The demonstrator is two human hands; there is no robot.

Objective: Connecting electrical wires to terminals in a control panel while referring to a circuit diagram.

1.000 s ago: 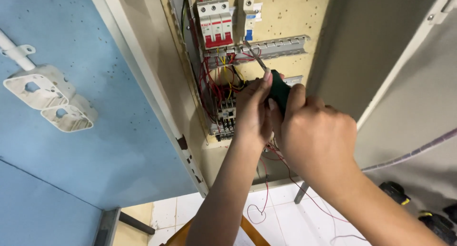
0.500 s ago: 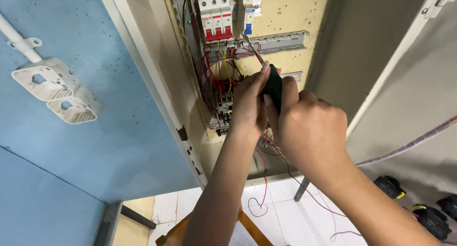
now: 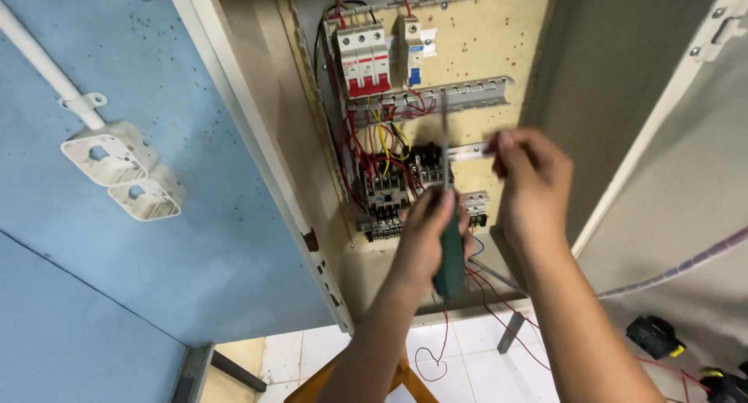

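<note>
My left hand (image 3: 425,235) grips a green-handled screwdriver (image 3: 449,255) upright, its metal shaft rising in front of the open electrical cabinet. My right hand (image 3: 530,185) hovers to the right of the shaft, fingers loosely curled and blurred, holding nothing that I can see. Behind the hands sit dark contactors (image 3: 386,196) with red and yellow wires. A red and white breaker (image 3: 366,60) and a smaller blue and white breaker (image 3: 414,48) are mounted higher on the beige back plate (image 3: 483,44).
A grey slotted rail (image 3: 460,97) crosses the plate. The cabinet door (image 3: 686,161) stands open at right. White conduit boxes (image 3: 125,169) hang on the blue wall at left. Loose red wire (image 3: 436,356) trails to the tiled floor; black and yellow tools (image 3: 658,337) lie at bottom right.
My hands have come apart. The right hand let go of the screwdriver and moved up and right. The left hand dropped lower with the screwdriver, uncovering the contactors.
</note>
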